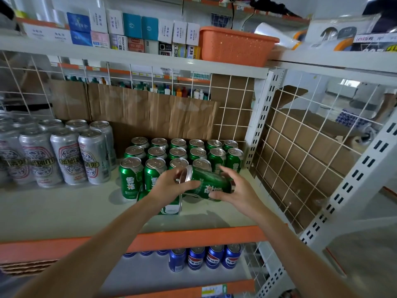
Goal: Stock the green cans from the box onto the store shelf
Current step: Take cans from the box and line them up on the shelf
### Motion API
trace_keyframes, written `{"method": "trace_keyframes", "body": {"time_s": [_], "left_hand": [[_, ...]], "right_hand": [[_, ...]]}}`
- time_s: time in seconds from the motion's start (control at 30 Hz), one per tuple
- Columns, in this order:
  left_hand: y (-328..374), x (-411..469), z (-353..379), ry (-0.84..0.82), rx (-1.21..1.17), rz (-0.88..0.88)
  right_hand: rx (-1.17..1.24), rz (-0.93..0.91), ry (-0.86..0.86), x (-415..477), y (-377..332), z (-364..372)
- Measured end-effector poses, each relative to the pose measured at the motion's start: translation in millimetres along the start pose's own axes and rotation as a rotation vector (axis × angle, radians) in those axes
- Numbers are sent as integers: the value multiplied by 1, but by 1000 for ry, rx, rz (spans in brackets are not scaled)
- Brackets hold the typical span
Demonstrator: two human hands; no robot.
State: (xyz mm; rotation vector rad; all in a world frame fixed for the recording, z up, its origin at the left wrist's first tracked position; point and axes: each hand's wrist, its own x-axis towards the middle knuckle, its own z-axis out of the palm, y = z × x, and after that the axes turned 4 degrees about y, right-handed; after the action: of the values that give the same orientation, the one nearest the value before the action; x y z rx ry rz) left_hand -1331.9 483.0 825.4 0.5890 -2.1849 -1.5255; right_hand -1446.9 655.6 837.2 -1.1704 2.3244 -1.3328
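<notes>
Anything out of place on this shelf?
A fallen green can lies on its side beneath the left hand, while the stocked green cans stand upright. It and the right hand hold a second can sideways.

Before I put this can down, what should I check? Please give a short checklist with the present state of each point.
1. Grip on the held can: left hand and right hand both hold it. Ok.
2. Held can upright: it lies sideways. Not ok.
3. Free spot at the right end of the front row: the shelf is bare there. Ok.
4. Second can standing: it lies on its side under the left hand. Not ok.
5. Cans left in the box: not in view. Cannot tell.
</notes>
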Motion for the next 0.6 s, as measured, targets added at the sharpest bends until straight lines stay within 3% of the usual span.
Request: {"method": "trace_keyframes", "body": {"time_s": [0.23,0.3,0.43,0.6], "left_hand": [[10,-2,0,-17,-141,22],[11,-2,0,-21,-131,32],[10,-2,2,-38,-168,-8],[6,-2,-9,-144,-178,3]], "right_hand": [[643,179,35,-2,20,6],[729,186,68,0,22,9],[700,150,112,1,22,8],[491,46,79,2,13,-6]]}}
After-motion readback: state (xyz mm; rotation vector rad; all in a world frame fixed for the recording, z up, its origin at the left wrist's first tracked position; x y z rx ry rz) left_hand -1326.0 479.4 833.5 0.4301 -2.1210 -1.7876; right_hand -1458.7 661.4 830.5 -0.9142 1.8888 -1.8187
